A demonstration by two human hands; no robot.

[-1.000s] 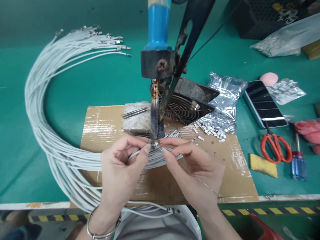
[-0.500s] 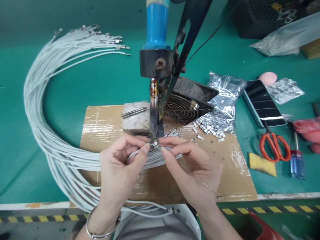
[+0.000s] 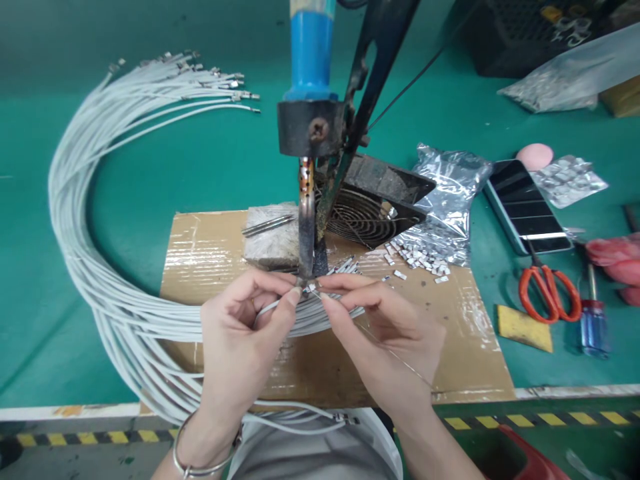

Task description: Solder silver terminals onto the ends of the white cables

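Pinched in my left hand (image 3: 255, 333) is the end of a white cable (image 3: 269, 307), just under the tip of a mounted soldering iron (image 3: 307, 250). Between my right thumb and fingers is a thin solder wire (image 3: 400, 360), which trails back under my right hand (image 3: 385, 327). A small shiny metal piece (image 3: 312, 287) sits between the fingertips at the iron's tip; exactly which fingers touch it I cannot tell. Behind and below the hands lies a bundle of white cables (image 3: 320, 320) on the cardboard (image 3: 450, 347).
A dark fan (image 3: 363, 217) stands behind the iron, beside small metal pieces (image 3: 420, 259) and a plastic bag (image 3: 450, 193). More white cables (image 3: 75, 173) curve at left. At right are a phone (image 3: 527, 207), orange-handled scissors (image 3: 550, 293), a yellow sponge (image 3: 525, 328) and a screwdriver (image 3: 594, 330).
Almost nothing differs. The view has shifted slightly, and both hands stay at the iron's tip with the same holds.
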